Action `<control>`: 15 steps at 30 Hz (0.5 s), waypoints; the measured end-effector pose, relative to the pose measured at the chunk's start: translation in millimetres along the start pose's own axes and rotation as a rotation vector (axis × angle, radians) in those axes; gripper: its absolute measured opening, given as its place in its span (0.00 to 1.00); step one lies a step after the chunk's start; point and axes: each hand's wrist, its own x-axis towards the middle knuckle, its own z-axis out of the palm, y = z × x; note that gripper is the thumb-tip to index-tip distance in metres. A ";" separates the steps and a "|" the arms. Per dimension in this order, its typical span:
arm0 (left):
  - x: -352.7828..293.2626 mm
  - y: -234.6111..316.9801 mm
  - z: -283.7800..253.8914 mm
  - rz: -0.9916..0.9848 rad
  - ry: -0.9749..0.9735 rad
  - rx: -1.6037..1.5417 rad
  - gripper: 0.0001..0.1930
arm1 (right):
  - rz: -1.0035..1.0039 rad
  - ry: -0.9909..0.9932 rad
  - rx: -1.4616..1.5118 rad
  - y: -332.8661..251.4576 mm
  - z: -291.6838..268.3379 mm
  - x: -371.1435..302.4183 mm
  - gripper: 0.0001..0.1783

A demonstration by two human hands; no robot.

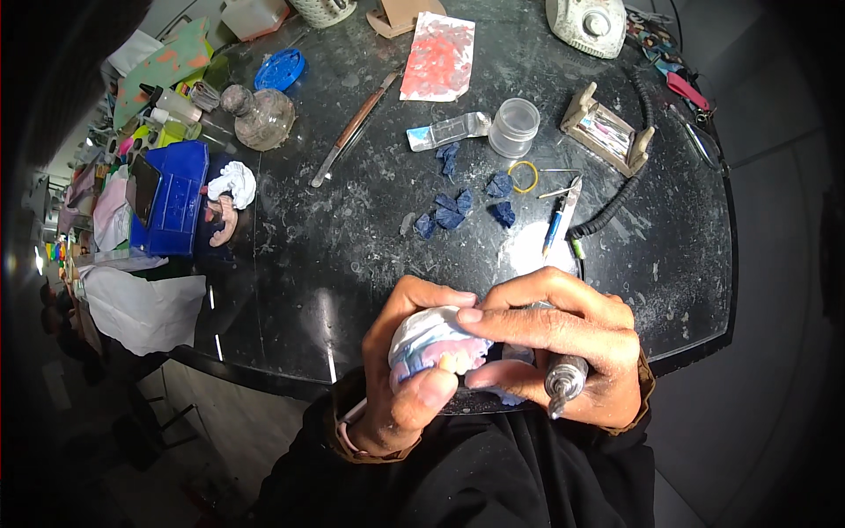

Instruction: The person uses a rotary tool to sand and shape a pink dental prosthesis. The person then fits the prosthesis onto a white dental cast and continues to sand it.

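Observation:
Close to the table's near edge, my left hand (pixel 409 387) grips a dental cast (pixel 429 331), white on top with blue and pink layers and yellowish teeth along its lower side. My left thumb presses by the teeth. My right hand (pixel 572 339) is closed around a metal rotary handpiece (pixel 566 374), its burr tip pointing down toward me, away from the cast. The index finger and thumb of that hand reach over to the cast's right side. Much of the handpiece is hidden by the fingers.
Ahead lie blue wax scraps (pixel 451 209), a clear cup (pixel 514 128), a blue-handled knife (pixel 560 220) and a handpiece stand (pixel 607 132). A coiled black cord (pixel 620 207) runs along the right. A blue box (pixel 176 198) and a glass burner (pixel 262 119) stand at left.

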 end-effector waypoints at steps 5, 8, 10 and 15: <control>0.1 0.2 3.2 -0.084 0.067 -0.066 0.24 | 0.056 0.055 -0.015 -1.6 4.2 0.0 0.25; 1.1 0.1 0.9 -0.083 0.029 -0.034 0.24 | 0.038 0.081 -0.010 -1.1 4.8 -0.2 0.25; 3.3 -0.1 0.3 -0.053 0.005 -0.025 0.23 | 0.058 0.088 -0.002 -2.2 5.0 0.0 0.24; 3.3 2.1 0.0 -0.030 -0.053 -0.020 0.25 | -0.028 0.054 -0.021 0.7 0.3 1.4 0.19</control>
